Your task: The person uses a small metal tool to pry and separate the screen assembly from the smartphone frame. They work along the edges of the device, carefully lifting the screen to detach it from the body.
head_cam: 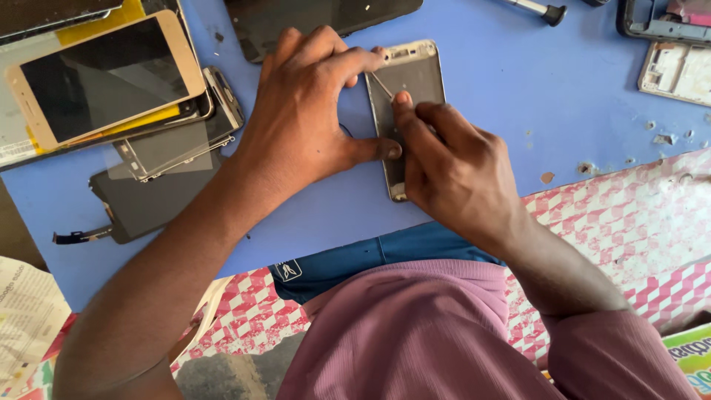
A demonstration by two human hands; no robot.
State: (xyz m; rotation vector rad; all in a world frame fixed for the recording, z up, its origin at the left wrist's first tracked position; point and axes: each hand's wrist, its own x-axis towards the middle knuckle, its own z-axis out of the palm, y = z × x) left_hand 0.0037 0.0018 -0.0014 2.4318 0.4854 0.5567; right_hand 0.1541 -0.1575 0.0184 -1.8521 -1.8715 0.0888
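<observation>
A grey phone with a gold frame (416, 74) lies face up on the blue table (518, 96). My left hand (304, 111) clamps it from the left, index finger over its top edge and thumb pressed on its left side. My right hand (452, 167) rests over the phone's lower half and pinches a thin metal pick (382, 84), whose tip angles up to the phone's top left edge. The lower part of the phone is hidden under my right hand.
A pile of phones and loose screens, topped by a gold phone (104, 78), lies at the left. A dark screen panel (311, 18) lies at the top. Phone frames (674, 70) and a screwdriver (537, 9) lie top right. A pink checkered cloth (629, 222) covers the right.
</observation>
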